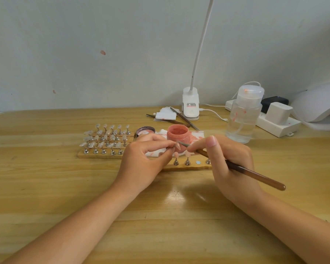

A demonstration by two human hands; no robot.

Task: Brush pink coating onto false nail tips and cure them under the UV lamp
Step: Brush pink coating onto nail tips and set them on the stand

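Off to the left of both hands, rows of clear nail tips (105, 139) on little metal stands, parked on a wooden board (95, 155). Then the left hand (144, 161), fingers curled, pinching a stand with a pink nail tip (178, 146) on top, right in front of the open jar of pink coating (178, 137), lid (145, 130) just behind the knuckles. Right hand (230, 162) gripping the brown brush (242, 169) pen-style, tip touching that nail, two more pink tips (181, 154) on stands below between the hands, clear pump bottle (243, 115) and white UV lamp (319, 104) further back right.
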